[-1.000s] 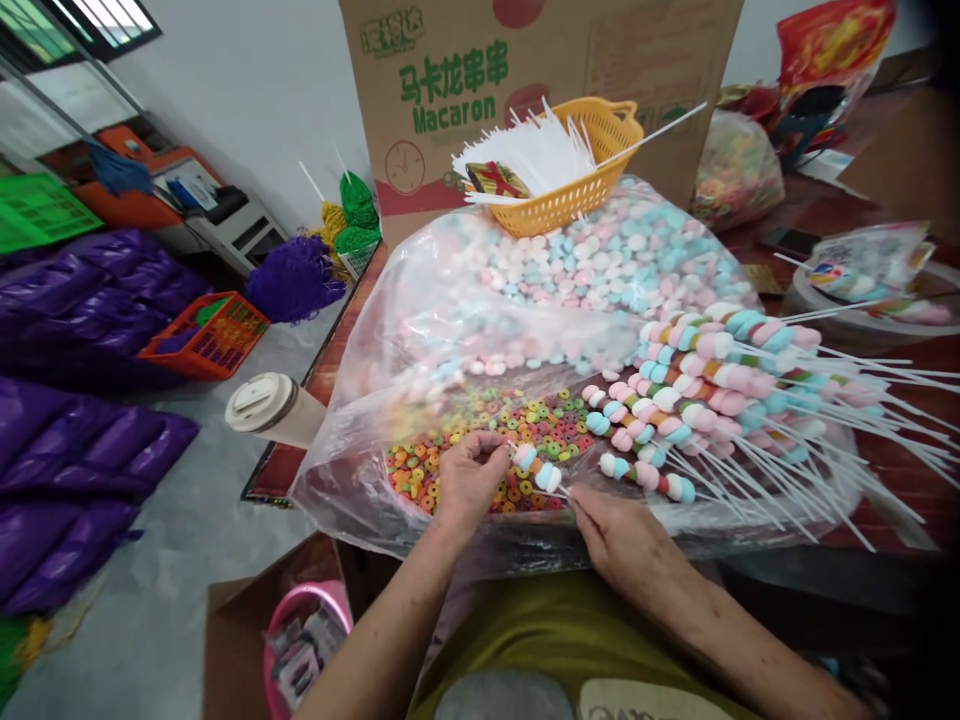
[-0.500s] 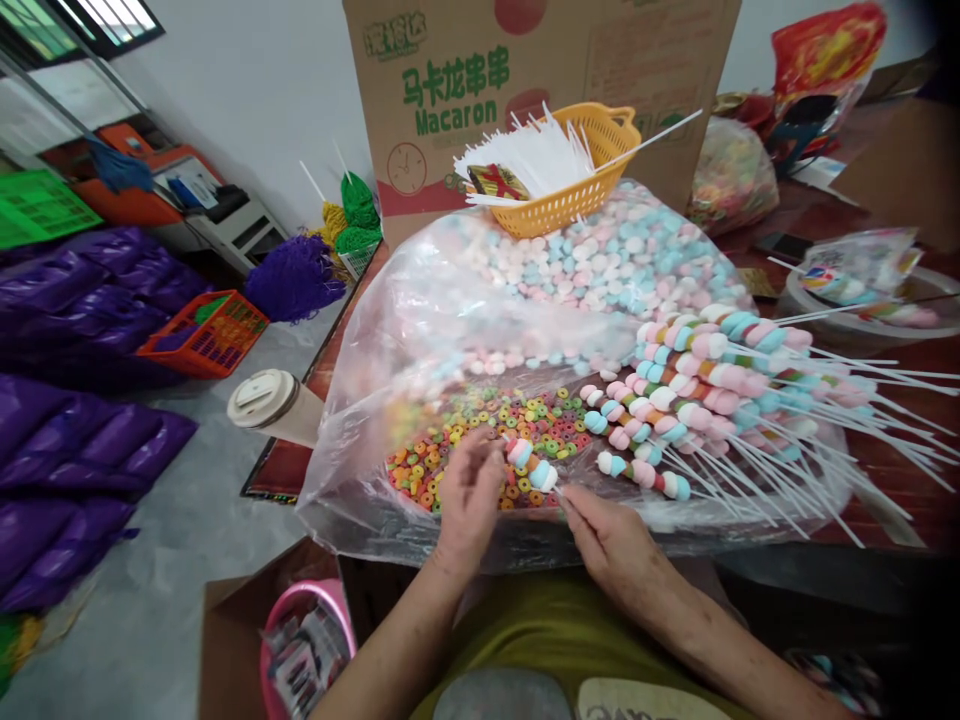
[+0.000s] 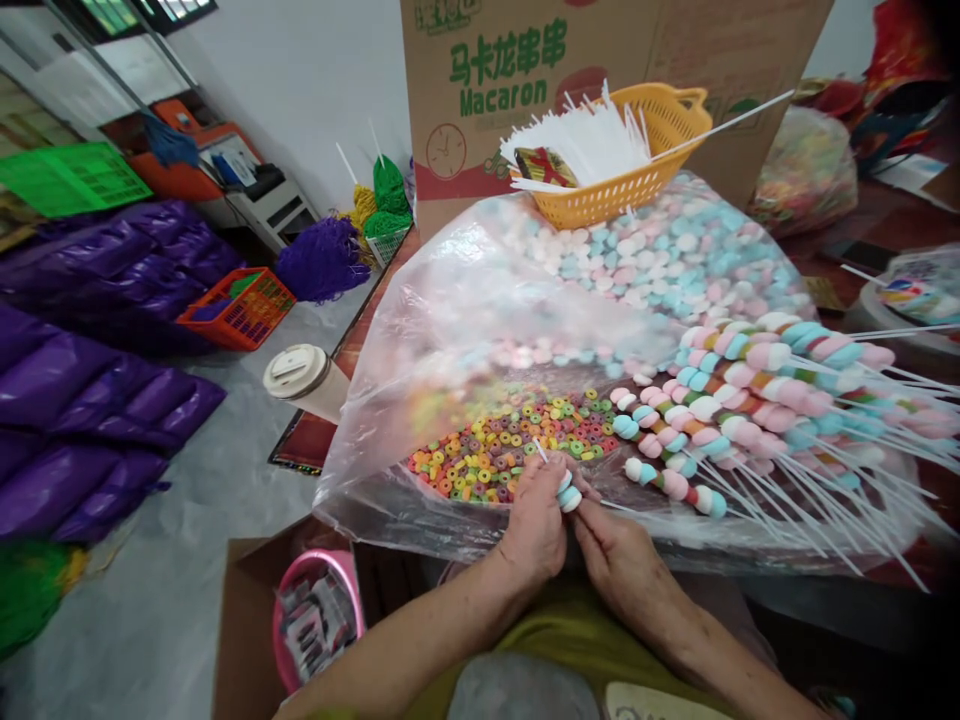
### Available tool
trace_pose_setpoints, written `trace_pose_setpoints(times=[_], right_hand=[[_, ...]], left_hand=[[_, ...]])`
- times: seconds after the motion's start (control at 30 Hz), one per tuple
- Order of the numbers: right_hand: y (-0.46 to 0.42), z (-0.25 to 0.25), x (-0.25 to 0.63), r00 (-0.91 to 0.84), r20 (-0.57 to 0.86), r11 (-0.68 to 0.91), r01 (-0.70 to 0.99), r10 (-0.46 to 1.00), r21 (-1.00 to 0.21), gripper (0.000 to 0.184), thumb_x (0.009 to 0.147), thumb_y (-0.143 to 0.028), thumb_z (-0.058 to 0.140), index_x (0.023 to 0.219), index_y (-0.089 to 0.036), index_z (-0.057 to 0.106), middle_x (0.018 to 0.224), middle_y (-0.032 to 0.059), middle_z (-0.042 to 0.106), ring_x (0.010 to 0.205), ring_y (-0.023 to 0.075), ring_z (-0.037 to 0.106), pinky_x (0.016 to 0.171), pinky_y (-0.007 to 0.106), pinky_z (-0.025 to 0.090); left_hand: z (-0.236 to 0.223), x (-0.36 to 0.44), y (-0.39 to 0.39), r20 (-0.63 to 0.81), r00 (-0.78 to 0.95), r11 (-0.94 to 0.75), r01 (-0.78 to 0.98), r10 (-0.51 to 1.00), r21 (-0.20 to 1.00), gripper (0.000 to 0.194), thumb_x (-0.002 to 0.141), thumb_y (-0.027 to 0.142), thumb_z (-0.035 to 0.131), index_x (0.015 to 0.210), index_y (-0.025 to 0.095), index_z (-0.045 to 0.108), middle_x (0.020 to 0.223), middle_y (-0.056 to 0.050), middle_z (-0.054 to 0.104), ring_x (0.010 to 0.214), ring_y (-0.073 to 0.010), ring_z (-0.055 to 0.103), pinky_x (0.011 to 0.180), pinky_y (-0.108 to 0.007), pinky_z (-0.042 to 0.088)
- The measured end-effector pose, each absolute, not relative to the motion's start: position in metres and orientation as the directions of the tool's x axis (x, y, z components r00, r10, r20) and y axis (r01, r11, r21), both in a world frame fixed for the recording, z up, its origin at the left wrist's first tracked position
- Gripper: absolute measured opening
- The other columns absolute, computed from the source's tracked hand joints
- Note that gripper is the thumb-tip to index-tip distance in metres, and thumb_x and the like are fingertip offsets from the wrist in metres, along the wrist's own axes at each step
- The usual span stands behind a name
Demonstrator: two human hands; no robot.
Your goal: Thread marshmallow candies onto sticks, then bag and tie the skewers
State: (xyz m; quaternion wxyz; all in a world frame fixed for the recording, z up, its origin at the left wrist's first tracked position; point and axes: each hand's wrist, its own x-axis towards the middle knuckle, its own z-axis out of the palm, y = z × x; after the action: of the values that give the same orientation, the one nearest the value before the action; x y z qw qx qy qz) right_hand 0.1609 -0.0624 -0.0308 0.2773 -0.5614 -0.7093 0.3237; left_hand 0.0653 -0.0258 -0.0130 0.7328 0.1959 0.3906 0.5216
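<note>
My left hand (image 3: 534, 520) has moved from the far end of the skewer (image 3: 568, 493) down over its marshmallows (image 3: 571, 500), hiding most of them, and now sits close beside my right hand (image 3: 622, 548); the white tip (image 3: 541, 452) pokes out beyond my left fingers.

Candy workshop, heaped skewers (image 3: 769, 412), big carton (image 3: 615, 60)

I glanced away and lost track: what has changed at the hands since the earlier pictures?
The left hand has moved from the tip of the candy skewer down along it toward the right hand, and now closes around its candies, leaving the tip sticking out. The right hand keeps its hold. The skewer pile, yellow basket and cup stayed in place.
</note>
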Motion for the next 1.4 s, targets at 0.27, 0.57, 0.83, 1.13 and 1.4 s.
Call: trace_pose_setpoints(times=[0.27,0.57,0.83,1.13,1.4], right_hand=[[-0.052,-0.032,0.184,-0.203,0.033,0.176,0.744,0.979,-0.645,0.031,0.087,-0.03,0.03,0.066,-0.019,0.05,0.061,0.004,0.057,0.057,0.0157,0.052,0.055,0.026,0.037],[-0.062,-0.028,0.181,-0.197,-0.116,0.083,0.777,0.974,-0.624,0.028,0.087,-0.027,0.028,0.072,-0.019,0.05,0.068,0.0055,0.061,0.062,0.017,0.055,0.058,0.027,0.034],[-0.055,-0.015,0.173,-0.219,-0.072,0.132,0.786,0.973,-0.604,0.029,0.087,-0.025,0.027,0.076,-0.018,0.053,0.072,0.0073,0.062,0.065,0.0177,0.057,0.06,0.028,0.035],[-0.054,-0.018,0.169,-0.242,0.021,0.187,0.689,0.97,-0.7,0.029,0.088,-0.023,0.029,0.08,-0.017,0.056,0.073,0.0076,0.063,0.068,0.0185,0.058,0.062,0.028,0.039],[-0.022,0.003,0.167,-0.263,0.102,0.244,0.592,0.959,-0.768,0.027,0.089,-0.032,0.035,0.073,-0.019,0.053,0.062,0.0004,0.052,0.057,0.0124,0.045,0.054,0.024,0.035]], left_hand=[[0.0,-0.007,0.026,-0.107,0.133,-0.06,0.858,0.985,0.511,0.015,0.078,0.026,0.051,0.078,0.019,0.064,0.085,-0.007,0.062,0.087,-0.0208,0.056,0.078,-0.03,0.041],[0.0,-0.012,0.044,-0.13,0.182,-0.105,0.884,0.975,0.456,0.016,0.075,0.019,0.047,0.075,0.017,0.063,0.082,-0.008,0.066,0.079,-0.0212,0.06,0.067,-0.03,0.043],[0.006,-0.021,0.027,-0.361,0.22,0.37,0.002,0.906,0.929,0.019,0.06,0.026,0.069,0.066,0.014,0.057,0.05,0.001,0.059,0.045,-0.009,0.053,0.047,-0.02,0.042],[-0.008,-0.002,0.008,-0.526,0.343,0.607,-0.196,0.778,0.77,0.028,0.055,0.029,0.076,0.073,0.014,0.059,0.051,0.003,0.056,0.038,-0.0048,0.043,0.036,-0.017,0.034],[0.084,-0.053,0.105,-0.201,0.238,-0.068,0.788,0.95,0.612,0.042,0.062,0.049,0.067,0.092,0.019,0.066,0.086,-0.005,0.068,0.084,-0.0224,0.061,0.076,-0.028,0.044]])
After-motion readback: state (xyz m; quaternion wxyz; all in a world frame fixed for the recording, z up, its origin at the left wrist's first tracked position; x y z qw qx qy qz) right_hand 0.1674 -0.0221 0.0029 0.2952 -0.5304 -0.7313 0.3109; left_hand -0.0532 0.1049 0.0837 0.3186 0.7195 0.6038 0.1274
